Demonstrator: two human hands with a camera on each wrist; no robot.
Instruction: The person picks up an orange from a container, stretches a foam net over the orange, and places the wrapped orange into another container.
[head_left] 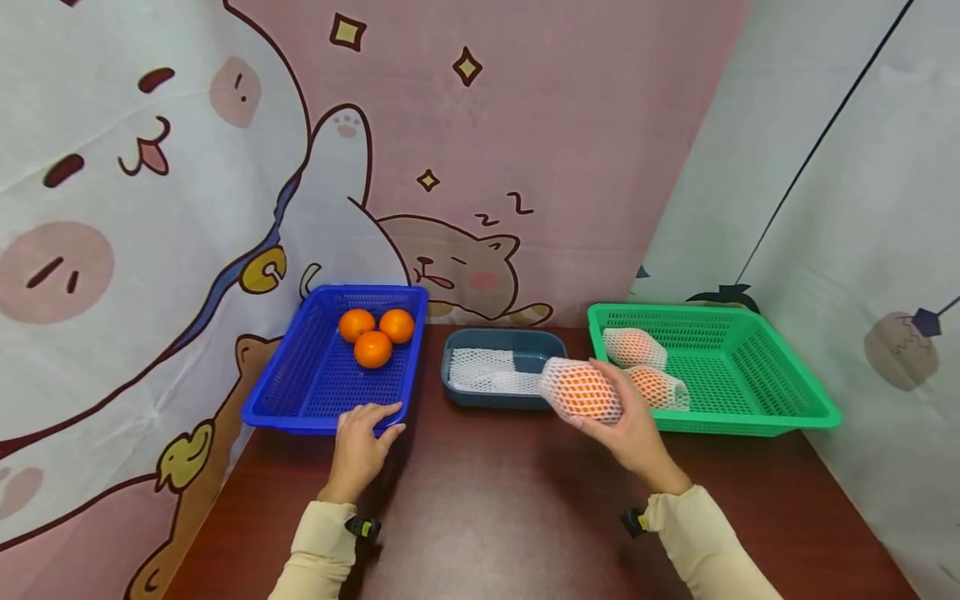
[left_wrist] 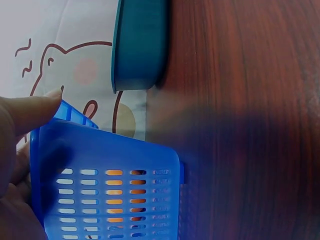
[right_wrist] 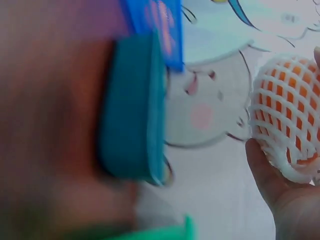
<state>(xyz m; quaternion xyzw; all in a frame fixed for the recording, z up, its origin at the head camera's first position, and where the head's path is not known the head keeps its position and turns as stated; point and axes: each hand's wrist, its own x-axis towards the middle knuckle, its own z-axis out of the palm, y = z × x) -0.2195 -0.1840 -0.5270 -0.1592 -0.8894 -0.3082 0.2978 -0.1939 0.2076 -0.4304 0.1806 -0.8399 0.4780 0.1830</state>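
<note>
My right hand [head_left: 630, 429] grips an orange in a white foam net [head_left: 581, 392], held above the table between the dark blue-grey tray and the green basket; the right wrist view shows the netted orange [right_wrist: 287, 110] against the palm and fingers. My left hand [head_left: 360, 450] is at the front right corner of the blue basket [head_left: 322, 423]. In the left wrist view that hand [left_wrist: 20, 150] has its thumb over the basket's rim [left_wrist: 110, 137], other fingers partly hidden. Three bare oranges [head_left: 372, 349] lie inside the blue basket.
The dark tray [head_left: 504, 402] between the baskets holds white foam nets [head_left: 480, 371]. At the right, the green basket [head_left: 750, 425] holds two netted oranges [head_left: 634, 347] on its left side. A cloth with cartoon animals [head_left: 570, 150] hangs behind the brown table [head_left: 480, 500].
</note>
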